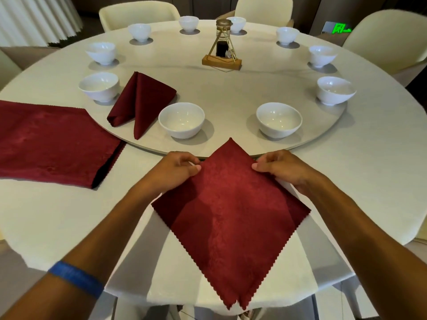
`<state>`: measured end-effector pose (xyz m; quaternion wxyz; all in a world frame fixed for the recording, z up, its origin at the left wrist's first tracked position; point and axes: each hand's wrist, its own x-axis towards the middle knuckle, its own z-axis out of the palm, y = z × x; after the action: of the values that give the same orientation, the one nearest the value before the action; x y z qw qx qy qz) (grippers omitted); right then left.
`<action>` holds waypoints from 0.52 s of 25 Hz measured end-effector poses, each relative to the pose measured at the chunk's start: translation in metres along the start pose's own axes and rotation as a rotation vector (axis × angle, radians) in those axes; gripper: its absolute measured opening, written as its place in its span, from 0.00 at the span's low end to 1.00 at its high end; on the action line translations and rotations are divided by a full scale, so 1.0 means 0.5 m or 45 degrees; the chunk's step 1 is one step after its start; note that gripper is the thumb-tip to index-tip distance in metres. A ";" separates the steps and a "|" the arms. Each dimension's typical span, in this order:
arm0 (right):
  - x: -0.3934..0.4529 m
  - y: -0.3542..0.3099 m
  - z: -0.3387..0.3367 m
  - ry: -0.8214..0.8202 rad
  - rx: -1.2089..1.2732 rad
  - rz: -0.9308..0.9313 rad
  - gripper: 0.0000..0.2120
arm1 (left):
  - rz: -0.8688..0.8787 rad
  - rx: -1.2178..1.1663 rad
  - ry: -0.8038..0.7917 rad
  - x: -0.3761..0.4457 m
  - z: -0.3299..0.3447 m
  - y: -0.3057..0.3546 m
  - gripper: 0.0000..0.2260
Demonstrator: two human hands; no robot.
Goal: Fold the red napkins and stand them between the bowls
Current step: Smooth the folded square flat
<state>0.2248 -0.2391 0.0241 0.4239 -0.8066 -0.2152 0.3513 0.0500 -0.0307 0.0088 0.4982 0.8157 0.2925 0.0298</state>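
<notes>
Diamond-folded red napkin (pixel 231 218), scalloped edges

Condiment stand (pixel 221 46), chairs (pixel 138 13), blue wristband (pixel 76 278).

A large round table (pixel 374 158) under a cream cloth fills the room's middle, with a pale round turntable (pixel 219 88) set on it. Beyond the table's far edge stand cream upholstered chairs (pixel 138 12), another at its right side (pixel 388 40). Left of the table hangs a pleated pale curtain (pixel 39 17). Behind the right chair glows a green exit sign (pixel 340 27) against a dark wall.
</notes>
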 end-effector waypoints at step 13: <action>0.018 0.003 0.008 -0.003 -0.064 0.028 0.04 | 0.015 -0.080 0.058 -0.009 0.003 -0.013 0.06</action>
<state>0.2278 -0.2319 0.0178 0.3992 -0.8189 -0.2156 0.3515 0.0435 -0.0320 0.0038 0.5166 0.8005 0.2978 0.0605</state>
